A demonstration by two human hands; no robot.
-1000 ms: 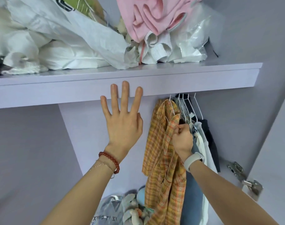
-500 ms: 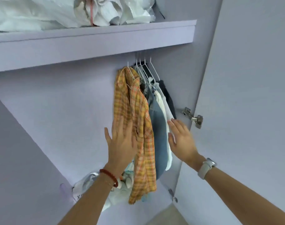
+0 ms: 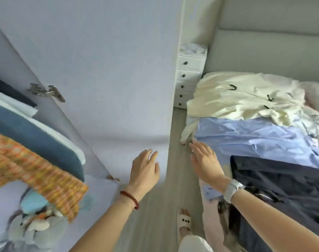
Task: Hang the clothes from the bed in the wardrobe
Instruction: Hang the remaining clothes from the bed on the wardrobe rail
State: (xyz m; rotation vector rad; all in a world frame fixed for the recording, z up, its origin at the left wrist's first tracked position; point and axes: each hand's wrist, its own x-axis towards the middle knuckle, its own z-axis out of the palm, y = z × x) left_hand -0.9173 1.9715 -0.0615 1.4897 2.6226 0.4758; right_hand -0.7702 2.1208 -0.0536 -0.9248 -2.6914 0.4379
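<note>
Both the left hand [image 3: 145, 170] and the right hand [image 3: 205, 163] hang loose-fingered and empty; the light blue shirt [image 3: 255, 139] lies on the bed just right of the right hand.

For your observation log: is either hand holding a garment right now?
No; the left hand and right hand are both open and empty beside the bed.

I see a white drawer unit [image 3: 188, 77] standing on the grey wood floor [image 3: 158, 206], something pale heaped on top of it. Nearer on that floor, a foot in a cream sandal [image 3: 184, 221].
</note>
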